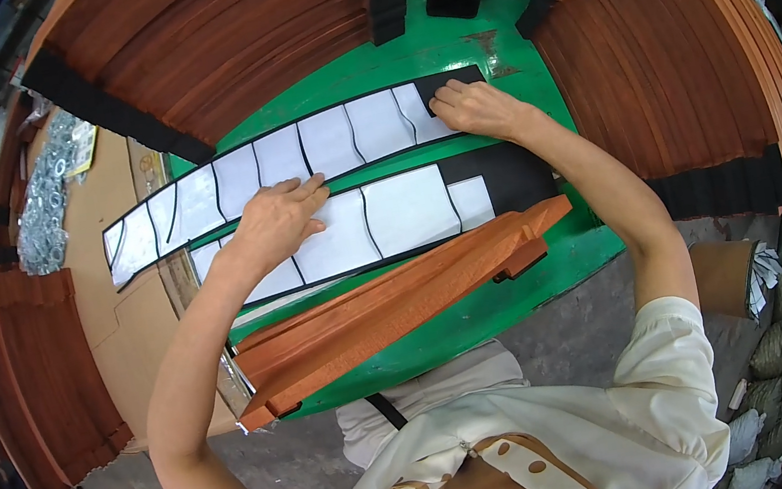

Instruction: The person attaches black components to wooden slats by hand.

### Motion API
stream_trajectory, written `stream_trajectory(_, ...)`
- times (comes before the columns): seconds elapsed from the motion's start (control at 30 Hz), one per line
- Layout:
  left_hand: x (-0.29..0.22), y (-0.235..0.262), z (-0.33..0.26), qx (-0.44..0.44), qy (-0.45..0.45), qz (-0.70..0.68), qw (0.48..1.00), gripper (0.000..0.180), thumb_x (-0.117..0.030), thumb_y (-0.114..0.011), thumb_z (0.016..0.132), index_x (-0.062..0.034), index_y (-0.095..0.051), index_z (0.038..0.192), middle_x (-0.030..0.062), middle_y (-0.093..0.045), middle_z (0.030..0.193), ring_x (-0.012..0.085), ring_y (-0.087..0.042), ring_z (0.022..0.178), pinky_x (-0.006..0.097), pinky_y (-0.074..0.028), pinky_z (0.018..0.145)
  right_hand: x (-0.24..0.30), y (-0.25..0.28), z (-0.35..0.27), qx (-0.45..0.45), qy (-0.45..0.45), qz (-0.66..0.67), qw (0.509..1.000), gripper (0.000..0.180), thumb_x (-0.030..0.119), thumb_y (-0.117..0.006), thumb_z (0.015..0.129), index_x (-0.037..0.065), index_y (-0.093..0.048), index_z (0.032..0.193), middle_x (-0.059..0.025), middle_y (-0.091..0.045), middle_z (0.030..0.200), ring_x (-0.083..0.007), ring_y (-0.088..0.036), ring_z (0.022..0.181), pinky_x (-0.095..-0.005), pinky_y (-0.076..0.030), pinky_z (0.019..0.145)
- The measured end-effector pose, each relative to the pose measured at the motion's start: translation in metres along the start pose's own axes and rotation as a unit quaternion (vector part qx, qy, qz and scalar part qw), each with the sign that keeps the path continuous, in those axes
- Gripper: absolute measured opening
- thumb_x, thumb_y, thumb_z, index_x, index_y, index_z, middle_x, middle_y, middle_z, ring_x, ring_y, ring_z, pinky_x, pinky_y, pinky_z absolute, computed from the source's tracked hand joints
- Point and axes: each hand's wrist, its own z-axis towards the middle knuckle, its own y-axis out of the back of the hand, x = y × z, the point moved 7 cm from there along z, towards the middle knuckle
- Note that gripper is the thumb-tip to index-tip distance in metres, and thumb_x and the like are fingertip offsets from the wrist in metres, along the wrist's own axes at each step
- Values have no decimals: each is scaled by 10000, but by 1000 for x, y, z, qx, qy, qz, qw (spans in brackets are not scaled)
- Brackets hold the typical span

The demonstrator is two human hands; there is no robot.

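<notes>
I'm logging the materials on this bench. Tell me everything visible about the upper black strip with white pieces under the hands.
The upper black strip is long, thin and flat, apparently foam or rubber, lying on the green table parallel to a second similar strip. White, paper-like rectangles cover most of it, parted by thin black gaps; its right end is bare black. The right hand presses that end, and the left hand touches its lower edge.

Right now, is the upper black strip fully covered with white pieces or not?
Not fully. The upper black strip shows bare black at its right end, beside the right hand; white pieces cover the rest.
</notes>
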Motion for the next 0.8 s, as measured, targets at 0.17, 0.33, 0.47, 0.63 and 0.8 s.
stream_trajectory(0.17,2,3,-8,-13,2,5,1000,456,-212,-661,801,-35,-555,1207,126,-484,1349,315,-502,1185,368,-425,986,-35,24,-4,-147,-186,231,944,151,111,-633,806,-23,-659,870,-111,-658,757,-212,-657,714,-318,-529,624)
stream_trajectory(0.33,-4,66,-22,-144,47,-190,970,310,-81,-577,867,-10,-566,1168,160,-586,1174,331,-560,1067,362,-461,902,-18,85,13,-113,-349,456,811,169,122,-615,855,-17,-667,937,-98,-658,686,-116,-653,661,-256,-496,605)
stream_trajectory(0.47,-52,126,-43,-233,123,-420,868,214,-118,-605,893,4,-595,1069,54,-624,921,102,-587,831,240,-480,737,58,186,47,-174,-151,301,925,101,51,-636,801,-1,-651,886,-112,-642,717,-198,-646,626,-291,-498,555)
stream_trajectory(0.63,-76,142,-100,-266,127,-471,831,175,-82,-687,827,18,-619,953,20,-613,841,53,-547,751,195,-452,667,150,229,74,-286,16,165,944,124,-12,-651,711,43,-635,821,-64,-634,718,-219,-626,625,-280,-501,523)
stream_trajectory(0.8,-78,143,-152,-308,124,-419,845,81,-14,-682,783,26,-630,830,20,-625,776,70,-555,704,213,-449,634,185,237,90,-277,6,284,918,120,0,-679,718,24,-641,829,-63,-643,766,-203,-612,615,-272,-487,524)
